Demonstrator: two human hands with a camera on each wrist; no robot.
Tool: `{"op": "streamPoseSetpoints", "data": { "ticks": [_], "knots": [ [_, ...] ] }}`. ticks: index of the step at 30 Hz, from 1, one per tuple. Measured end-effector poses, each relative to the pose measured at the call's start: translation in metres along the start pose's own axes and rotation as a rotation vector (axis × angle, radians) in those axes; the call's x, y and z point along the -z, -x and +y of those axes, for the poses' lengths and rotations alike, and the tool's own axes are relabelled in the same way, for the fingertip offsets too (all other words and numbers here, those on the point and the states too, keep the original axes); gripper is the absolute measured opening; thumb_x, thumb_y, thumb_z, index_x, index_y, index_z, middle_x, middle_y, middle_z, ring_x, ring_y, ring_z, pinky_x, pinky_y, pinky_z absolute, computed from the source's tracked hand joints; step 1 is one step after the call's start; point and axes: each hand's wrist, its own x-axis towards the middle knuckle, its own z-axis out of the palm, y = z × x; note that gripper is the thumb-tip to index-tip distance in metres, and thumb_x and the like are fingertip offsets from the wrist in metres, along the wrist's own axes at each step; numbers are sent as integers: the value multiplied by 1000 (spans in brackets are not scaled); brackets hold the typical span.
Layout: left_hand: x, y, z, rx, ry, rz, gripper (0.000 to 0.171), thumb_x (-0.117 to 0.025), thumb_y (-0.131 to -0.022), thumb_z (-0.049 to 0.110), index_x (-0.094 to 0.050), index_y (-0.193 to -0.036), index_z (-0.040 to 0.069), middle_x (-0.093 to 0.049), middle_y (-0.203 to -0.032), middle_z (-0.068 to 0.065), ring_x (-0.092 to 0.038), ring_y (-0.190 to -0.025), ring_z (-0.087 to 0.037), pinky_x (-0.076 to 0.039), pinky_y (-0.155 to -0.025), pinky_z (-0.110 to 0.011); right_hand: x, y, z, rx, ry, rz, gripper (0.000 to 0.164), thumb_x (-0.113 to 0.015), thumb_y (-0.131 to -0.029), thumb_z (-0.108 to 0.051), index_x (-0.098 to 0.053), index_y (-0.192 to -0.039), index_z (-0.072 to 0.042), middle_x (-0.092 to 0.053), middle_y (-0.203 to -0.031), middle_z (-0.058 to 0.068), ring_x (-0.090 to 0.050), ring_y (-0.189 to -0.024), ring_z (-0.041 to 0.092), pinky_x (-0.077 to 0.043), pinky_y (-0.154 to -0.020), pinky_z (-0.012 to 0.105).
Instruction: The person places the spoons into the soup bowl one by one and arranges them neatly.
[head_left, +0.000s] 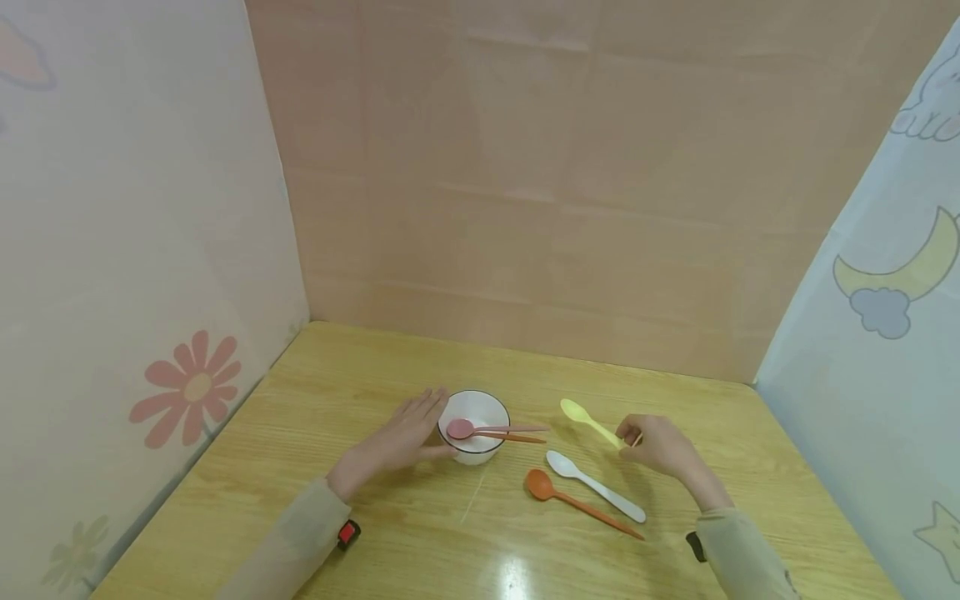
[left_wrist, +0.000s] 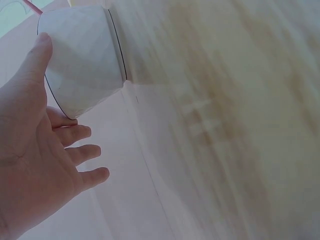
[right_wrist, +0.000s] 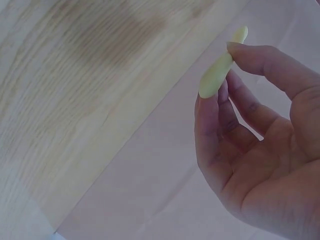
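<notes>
My left hand (head_left: 401, 437) rests against the left side of a white bowl (head_left: 474, 457) with a dark rim. In the left wrist view its thumb touches the bowl wall (left_wrist: 85, 55), while the other fingers extend fairly straight. A pink spoon (head_left: 461, 429) lies across the bowl, its handle over the right rim. Beside that handle runs an orange handle (head_left: 525, 438), its other end hidden. My right hand (head_left: 660, 446) pinches a yellow spoon (head_left: 592, 422) by its handle end between thumb and fingers. The right wrist view shows the yellow handle (right_wrist: 216, 77) in that pinch.
A white spoon (head_left: 596, 486) and an orange spoon (head_left: 581, 504) lie side by side on the wooden table (head_left: 360, 367), between the hands. Cloth-like walls stand behind and on both sides, including a peach back wall (head_left: 525, 183).
</notes>
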Motion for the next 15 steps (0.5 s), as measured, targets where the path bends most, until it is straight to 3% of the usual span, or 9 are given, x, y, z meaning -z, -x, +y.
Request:
{"op": "streamPoseSetpoints", "data": {
  "ticks": [15],
  "knots": [
    [2, 1, 2, -10, 2, 7, 90, -61, -95, 50, -24, -154, -7, -24, -162, -25, -21, -151, -46, -23, -121, -62, 13, -3, -5, 17, 8, 5, 18, -73, -80, -7, -67, -96, -1, -66, -86, 5, -60, -76, 14, -51, -65, 32]
  ]
}}
